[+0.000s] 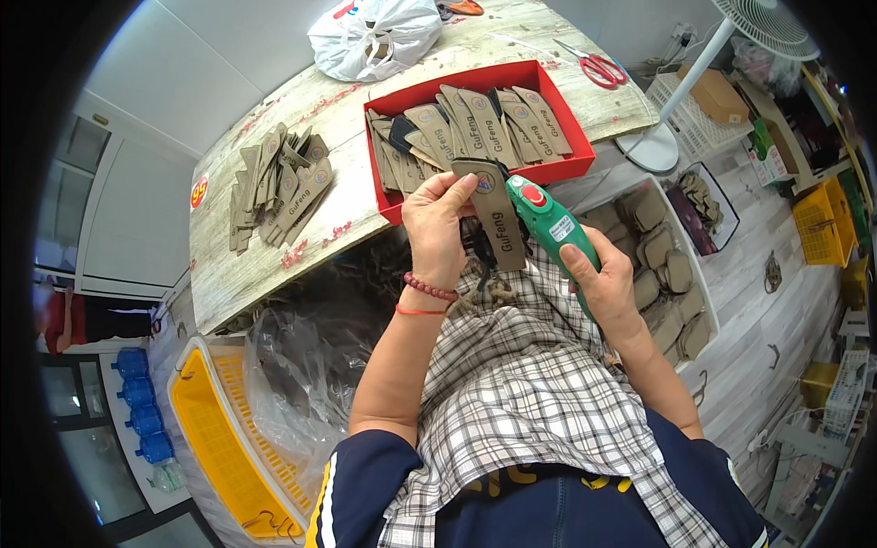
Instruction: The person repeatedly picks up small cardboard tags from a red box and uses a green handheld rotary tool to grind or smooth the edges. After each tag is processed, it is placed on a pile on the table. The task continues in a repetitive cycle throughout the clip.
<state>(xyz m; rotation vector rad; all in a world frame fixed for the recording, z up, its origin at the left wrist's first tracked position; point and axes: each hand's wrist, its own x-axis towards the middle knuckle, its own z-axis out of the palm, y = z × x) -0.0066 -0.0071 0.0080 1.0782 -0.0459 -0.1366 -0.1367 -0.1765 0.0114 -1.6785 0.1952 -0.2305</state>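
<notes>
My left hand (434, 219) pinches the top of a long khaki fabric tab (498, 224) with a round emblem and dark lettering, holding it upright over my lap. Wrapped in my right hand (605, 283) is a green hand-held power tool (548, 219) with a red button. The tool's head is right beside the upper edge of the tab; whether it touches is hidden. Just beyond my hands, a red box (574, 168) holds several similar tabs (480, 119). More tabs lie in a loose pile (283, 187) on the table at the left.
On the worn wooden table (247, 292) are a white plastic bag (376, 41) and red-handled scissors (603, 68). A bin of khaki pieces (653, 247) stands right, near a fan (699, 82). Clear plastic (297, 374) and a yellow basket (215, 425) are at lower left.
</notes>
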